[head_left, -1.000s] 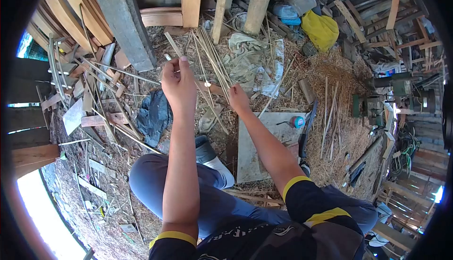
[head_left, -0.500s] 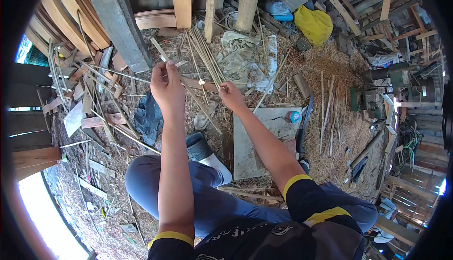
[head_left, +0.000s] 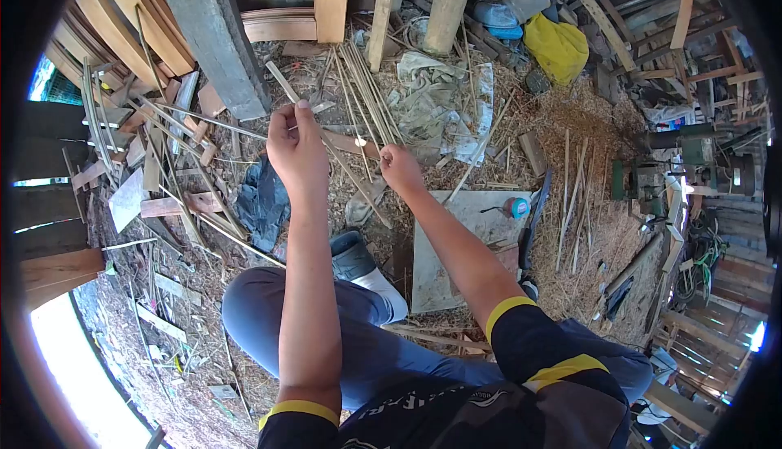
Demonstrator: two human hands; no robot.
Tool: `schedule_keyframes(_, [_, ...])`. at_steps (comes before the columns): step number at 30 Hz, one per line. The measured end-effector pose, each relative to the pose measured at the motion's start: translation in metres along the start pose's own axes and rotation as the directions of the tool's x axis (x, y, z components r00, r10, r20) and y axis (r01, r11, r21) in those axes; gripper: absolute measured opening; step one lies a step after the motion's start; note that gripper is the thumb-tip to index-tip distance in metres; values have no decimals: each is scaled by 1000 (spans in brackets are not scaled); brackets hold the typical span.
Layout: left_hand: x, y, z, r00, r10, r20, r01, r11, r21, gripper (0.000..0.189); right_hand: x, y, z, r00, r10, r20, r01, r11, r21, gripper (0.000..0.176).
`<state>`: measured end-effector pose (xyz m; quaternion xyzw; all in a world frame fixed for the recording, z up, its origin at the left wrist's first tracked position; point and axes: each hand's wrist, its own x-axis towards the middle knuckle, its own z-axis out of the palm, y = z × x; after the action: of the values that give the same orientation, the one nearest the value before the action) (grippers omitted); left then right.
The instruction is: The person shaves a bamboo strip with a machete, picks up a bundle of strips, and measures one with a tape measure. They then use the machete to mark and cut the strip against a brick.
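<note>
My left hand (head_left: 296, 156) is raised over the littered ground, thumb and fingers pinched on a thin wooden strip (head_left: 283, 82). One end of the strip points up and left past my fingertips; a long length (head_left: 358, 182) slants down to the right below the hand. My right hand (head_left: 401, 170) is closed, fingers curled, around the near ends of a bundle of thin wooden sticks (head_left: 369, 90) that fans away from me. Its grip is partly hidden by the fist itself. A dark boot (head_left: 352, 257) lies below, between my arms.
A flat grey board (head_left: 436, 274) lies under my right forearm, with a small blue-topped round container (head_left: 516, 208) and a long dark blade (head_left: 534, 225) at its right. Black plastic (head_left: 262, 204) and scrap wood lie left. A yellow sack (head_left: 555, 50) and upright posts (head_left: 450, 5) stand ahead.
The view has shifted slightly, so the surroundings appear further right. My right fist has turned a little, its fingers now curled more tightly. Left hand keeps its hold on the strip.
</note>
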<state>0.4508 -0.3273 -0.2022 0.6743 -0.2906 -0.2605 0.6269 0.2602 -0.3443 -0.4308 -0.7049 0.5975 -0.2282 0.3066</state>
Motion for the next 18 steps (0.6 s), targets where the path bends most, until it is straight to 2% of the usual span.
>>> schedule_keyframes(4, [4, -2, 2, 1000, -11, -1, 11, 1000, 3, 31, 7, -2, 9, 994, 98, 54, -90, 987, -134, 16])
schedule_keyframes(7, [6, -2, 4, 1000, -19, -15, 19, 1000, -4, 31, 13, -4, 12, 994, 55, -92, -75, 971, -225, 19])
schedule_keyframes(10, [8, -5, 3, 1000, -12, -15, 12, 1000, -3, 31, 17, -13, 3, 979, 199, -48, -204, 951, -233, 20])
schedule_keyframes(18, [9, -1, 3, 1000, -5, -10, 6, 999, 38, 30, 26, -9, -3, 987, 151, -64, -161, 960, -230, 19])
